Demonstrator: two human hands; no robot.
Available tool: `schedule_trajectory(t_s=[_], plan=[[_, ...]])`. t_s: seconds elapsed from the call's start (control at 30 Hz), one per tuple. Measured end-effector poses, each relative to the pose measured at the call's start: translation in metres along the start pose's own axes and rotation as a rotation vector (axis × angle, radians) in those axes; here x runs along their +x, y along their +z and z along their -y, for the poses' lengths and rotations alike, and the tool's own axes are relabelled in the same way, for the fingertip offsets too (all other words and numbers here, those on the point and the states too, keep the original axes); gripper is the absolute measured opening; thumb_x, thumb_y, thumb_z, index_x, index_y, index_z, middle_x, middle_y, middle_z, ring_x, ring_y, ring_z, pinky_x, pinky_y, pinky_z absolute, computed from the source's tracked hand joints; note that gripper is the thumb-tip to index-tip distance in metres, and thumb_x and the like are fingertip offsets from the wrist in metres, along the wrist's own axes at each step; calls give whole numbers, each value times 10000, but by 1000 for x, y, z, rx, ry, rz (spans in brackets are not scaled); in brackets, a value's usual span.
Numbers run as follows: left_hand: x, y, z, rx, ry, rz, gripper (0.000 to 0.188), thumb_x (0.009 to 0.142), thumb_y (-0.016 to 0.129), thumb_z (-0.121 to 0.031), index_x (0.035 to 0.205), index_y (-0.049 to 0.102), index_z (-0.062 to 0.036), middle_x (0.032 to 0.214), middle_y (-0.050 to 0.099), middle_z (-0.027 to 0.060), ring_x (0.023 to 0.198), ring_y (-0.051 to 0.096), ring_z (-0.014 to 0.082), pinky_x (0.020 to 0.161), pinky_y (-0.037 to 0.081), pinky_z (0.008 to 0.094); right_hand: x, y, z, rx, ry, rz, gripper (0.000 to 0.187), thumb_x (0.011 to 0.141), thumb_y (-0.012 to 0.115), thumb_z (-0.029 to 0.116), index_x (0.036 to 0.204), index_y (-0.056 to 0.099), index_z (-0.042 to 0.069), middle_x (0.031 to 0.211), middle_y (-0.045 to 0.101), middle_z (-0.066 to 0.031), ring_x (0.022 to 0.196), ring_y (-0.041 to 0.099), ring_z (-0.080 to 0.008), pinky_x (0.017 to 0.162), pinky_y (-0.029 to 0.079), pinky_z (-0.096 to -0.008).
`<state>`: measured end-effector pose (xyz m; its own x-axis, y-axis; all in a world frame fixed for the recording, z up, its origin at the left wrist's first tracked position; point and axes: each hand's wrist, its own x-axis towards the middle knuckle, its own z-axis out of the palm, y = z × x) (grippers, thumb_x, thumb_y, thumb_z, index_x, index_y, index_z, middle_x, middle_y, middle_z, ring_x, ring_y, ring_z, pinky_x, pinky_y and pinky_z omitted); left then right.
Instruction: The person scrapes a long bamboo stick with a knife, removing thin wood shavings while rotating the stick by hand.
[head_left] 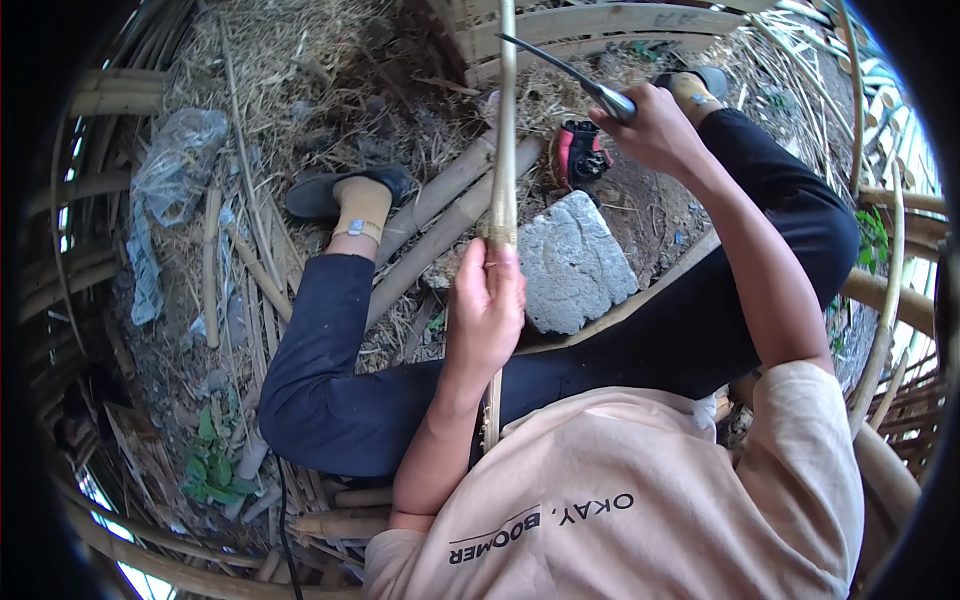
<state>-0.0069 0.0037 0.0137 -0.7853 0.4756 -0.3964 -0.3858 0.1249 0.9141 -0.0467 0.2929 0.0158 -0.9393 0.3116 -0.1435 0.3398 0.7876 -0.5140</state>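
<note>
My left hand (487, 312) is closed around a long, pale bamboo pole (505, 150), with the thumb lying along it just below a joint. The pole runs upright through the picture, from the top edge down past my wrist to my lap. Up and to the right, my right hand (650, 130) grips the grey handle of a knife (570, 72). Its thin, dark, slightly curved blade points left, and the tip appears to overlap the pole near the top; whether they touch I cannot tell.
A rough grey stone block (576, 262) lies between my legs, below a red and black object (580, 156). Cut bamboo lengths (440, 212) rest on the straw-strewn ground. A clear plastic bag (185, 160) lies at left, wooden planks (610, 32) stand ahead, and more bamboo (890, 290) borders the right.
</note>
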Motion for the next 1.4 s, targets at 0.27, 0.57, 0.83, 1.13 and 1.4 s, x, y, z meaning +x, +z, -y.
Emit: schedule_trajectory(t_s=[0.27, 0.57, 0.83, 1.13, 1.4], plan=[[59, -71, -35, 880, 275, -441, 492, 1028, 510, -401, 1202, 555, 57, 1169, 605, 285, 1100, 586, 431, 979, 452, 500, -17, -18, 12, 72, 52, 28, 392, 927, 724, 357, 826, 678, -19, 603, 621, -101, 544, 592, -166, 558, 464, -378], [146, -286, 56, 1281, -640, -167, 813, 1008, 292, -642, 1503, 407, -7, 1505, 454, 254, 1362, 487, 385, 1138, 369, 459, -12, -14, 19, 46, -32, 71, 419, 919, 724, 373, 777, 668, -18, 602, 626, -109, 540, 601, -188, 564, 467, -390], [159, -270, 45, 656, -787, -31, 906, 984, 283, -728, 1545, 344, -18, 1533, 446, 191, 1351, 506, 285, 1110, 394, 413, -19, -15, 9, 53, 20, 78, 381, 905, 748, 345, 809, 676, -16, 588, 605, -88, 542, 579, -170, 559, 460, -369], [162, -336, 31, -492, 308, -911, 252, 1024, 498, -195, 1056, 637, 13, 1026, 711, 171, 948, 716, 320, 800, 590, 441, -18, -4, 14, 46, -83, 41, 374, 891, 759, 325, 828, 676, -34, 592, 568, -118, 530, 541, -190, 561, 446, -385], [152, -308, 51, 1129, -317, -123, 561, 1067, 390, -453, 1159, 641, 41, 1137, 684, 281, 1134, 653, 375, 996, 467, 433, -16, -2, 14, 7, -95, 72, 325, 890, 759, 294, 891, 708, -27, 606, 576, -133, 534, 537, -195, 558, 440, -378]])
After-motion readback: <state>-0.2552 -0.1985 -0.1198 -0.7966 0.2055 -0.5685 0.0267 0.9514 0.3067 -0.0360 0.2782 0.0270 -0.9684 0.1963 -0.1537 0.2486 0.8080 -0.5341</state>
